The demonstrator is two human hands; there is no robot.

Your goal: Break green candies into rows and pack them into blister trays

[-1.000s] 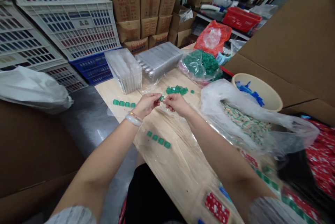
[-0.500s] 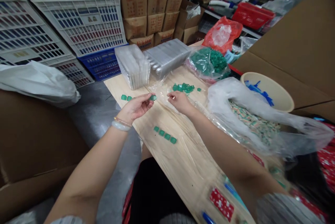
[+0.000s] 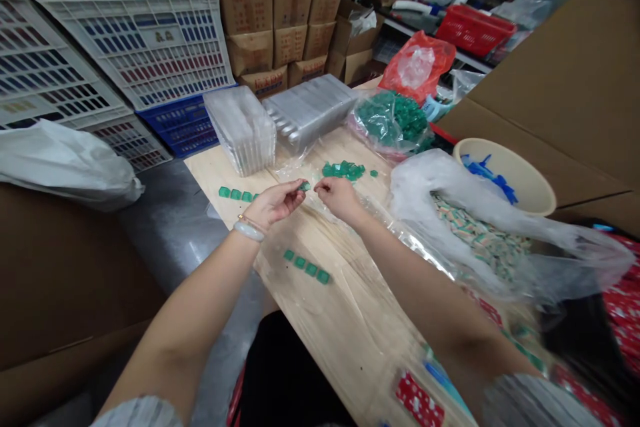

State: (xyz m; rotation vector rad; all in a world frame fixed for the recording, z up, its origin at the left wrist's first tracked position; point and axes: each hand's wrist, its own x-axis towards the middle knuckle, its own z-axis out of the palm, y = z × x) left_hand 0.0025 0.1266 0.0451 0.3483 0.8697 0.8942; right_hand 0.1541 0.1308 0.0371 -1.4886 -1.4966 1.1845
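Observation:
Over the wooden table (image 3: 345,310), my left hand (image 3: 279,204) pinches a small green translucent piece (image 3: 304,186) at its fingertips. My right hand (image 3: 339,195) is closed just to the right of it, thumb and fingertips pressed together; whatever they hold is too small to make out. A row of green square pieces (image 3: 306,266) lies on the wood nearer to me. Another row of green pieces (image 3: 235,194) runs behind my left hand, partly hidden by it. Beyond my right hand is a loose pile of green pieces (image 3: 344,170).
Clear plastic trays (image 3: 243,130) and a silvery wrapped stack (image 3: 313,107) stand at the table's back. To the right are a bag of green pieces (image 3: 393,119), a plastic bag of pale striped pieces (image 3: 475,230) and a cream bowl (image 3: 540,180). Crates (image 3: 135,47) rise at left.
My left hand has moved right, closer to my right hand, with the green piece still at its fingertips. The view has shifted slightly, and more of the back row shows.

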